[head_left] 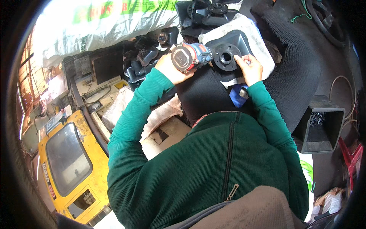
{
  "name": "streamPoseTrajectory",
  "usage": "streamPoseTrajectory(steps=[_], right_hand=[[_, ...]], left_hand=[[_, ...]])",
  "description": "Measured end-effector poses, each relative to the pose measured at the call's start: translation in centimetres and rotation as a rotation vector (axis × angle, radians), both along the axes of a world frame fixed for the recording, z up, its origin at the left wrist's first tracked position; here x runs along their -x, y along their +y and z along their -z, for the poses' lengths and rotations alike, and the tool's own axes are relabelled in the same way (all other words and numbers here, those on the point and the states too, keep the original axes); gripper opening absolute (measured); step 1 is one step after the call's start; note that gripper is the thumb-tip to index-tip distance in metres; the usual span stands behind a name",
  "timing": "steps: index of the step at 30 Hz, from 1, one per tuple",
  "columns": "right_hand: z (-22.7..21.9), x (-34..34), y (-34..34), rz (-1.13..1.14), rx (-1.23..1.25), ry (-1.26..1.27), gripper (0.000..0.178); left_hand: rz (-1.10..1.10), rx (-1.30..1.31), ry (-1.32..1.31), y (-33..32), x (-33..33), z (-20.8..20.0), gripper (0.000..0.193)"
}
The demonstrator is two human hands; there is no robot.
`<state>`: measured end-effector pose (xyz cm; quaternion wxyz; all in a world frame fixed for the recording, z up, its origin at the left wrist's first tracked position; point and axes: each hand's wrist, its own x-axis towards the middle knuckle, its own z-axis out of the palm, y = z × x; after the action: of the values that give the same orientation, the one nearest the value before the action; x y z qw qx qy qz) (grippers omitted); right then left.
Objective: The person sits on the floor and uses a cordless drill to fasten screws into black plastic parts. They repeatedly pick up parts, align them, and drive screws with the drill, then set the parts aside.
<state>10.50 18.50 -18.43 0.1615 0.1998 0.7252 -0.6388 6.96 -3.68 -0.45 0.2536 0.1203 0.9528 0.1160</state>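
Just beyond the drill, black parts

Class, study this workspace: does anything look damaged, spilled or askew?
Yes: the yellow panel at far left looks worn, its paint scuffed near the edges. The black parts left of the drill lie jumbled at odd angles. No spill is visible.

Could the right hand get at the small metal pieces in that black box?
Probably yes: the black box stands open on that side, and nothing visible covers the metal pieces or blocks the right hand.
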Motion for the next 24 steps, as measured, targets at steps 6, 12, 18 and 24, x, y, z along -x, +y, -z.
streamPoseTrajectory(steps=[6, 12, 18, 24], right_hand=[[0.4, -0.5, 0.1, -0.013, -0.003, 0.024, 0.032], [0.8, -0.9, -0.3, 0.011, -0.052, 0.078, 0.035], [1.9, -0.2, -0.3, -0.002, -0.063, 0.193, 0.036], [1.6, -1.9, 3.8, 0.147, 1.022, -0.243, 0.039]], left_hand=[[-0.13, 0.059, -0.17, 0.8, 0.0, 0.4, 0.052], [-0.286, -0.078, -0.155, 0.4, -0.8, 0.9, 0.057], [-0.285, -0.197, 0.027, 0.4, -2.9, -0.3, 0.061], [-0.295, -0.329, 0.048, 1.4, -9.5, -3.2, 0.052]])
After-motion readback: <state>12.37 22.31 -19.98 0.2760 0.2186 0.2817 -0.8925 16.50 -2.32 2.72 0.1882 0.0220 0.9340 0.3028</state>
